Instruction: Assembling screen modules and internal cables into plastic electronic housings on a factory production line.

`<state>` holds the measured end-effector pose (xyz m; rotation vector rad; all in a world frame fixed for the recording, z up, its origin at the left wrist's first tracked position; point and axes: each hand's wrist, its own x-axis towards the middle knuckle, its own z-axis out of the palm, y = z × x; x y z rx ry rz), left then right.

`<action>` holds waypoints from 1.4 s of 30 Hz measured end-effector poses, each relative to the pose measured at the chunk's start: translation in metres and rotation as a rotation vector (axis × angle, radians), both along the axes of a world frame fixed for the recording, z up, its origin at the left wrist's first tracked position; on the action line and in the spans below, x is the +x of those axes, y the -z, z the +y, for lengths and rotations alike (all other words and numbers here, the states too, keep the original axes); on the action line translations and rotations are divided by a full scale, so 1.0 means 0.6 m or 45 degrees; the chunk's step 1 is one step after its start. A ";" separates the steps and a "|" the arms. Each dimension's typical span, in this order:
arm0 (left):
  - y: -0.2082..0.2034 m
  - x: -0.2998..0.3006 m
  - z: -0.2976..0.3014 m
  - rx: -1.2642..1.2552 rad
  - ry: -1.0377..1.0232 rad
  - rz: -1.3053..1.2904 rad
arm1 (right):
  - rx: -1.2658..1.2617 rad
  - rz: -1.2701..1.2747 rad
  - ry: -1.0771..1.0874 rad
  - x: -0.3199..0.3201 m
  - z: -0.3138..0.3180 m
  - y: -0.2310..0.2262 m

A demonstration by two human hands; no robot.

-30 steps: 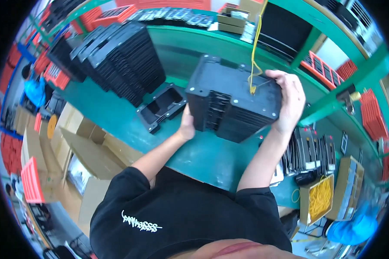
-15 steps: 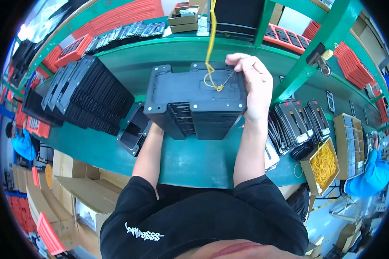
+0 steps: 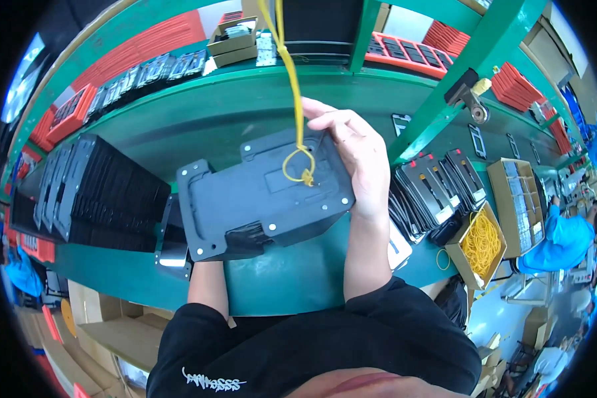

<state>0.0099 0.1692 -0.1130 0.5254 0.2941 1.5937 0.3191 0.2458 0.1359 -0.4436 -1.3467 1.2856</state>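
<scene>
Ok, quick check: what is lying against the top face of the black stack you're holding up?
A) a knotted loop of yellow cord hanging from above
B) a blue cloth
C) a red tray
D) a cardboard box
A: a yellow cord comes down from above and ends in a knotted loop against the top face of the black stack, which the right hand grips at its far side.

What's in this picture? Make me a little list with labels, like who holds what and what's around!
held thing: stack of black trays, lifted above the green workbench
right hand: grips the stack's far right side
left hand: hidden under the stack
yellow cord: hangs down, knotted loop resting on the top tray
left side: rows of black trays
right side: box of yellow rubber bands
</scene>
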 end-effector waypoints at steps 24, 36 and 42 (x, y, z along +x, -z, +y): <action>-0.115 0.070 0.016 -0.314 0.134 -0.147 | 0.136 -0.803 0.450 0.027 -0.005 -0.009; -0.075 0.059 0.041 -0.300 0.119 0.128 | 0.309 0.478 0.711 0.019 -0.007 -0.013; -0.101 0.074 0.023 -0.363 0.053 0.178 | 0.300 -0.221 0.647 0.009 0.001 0.000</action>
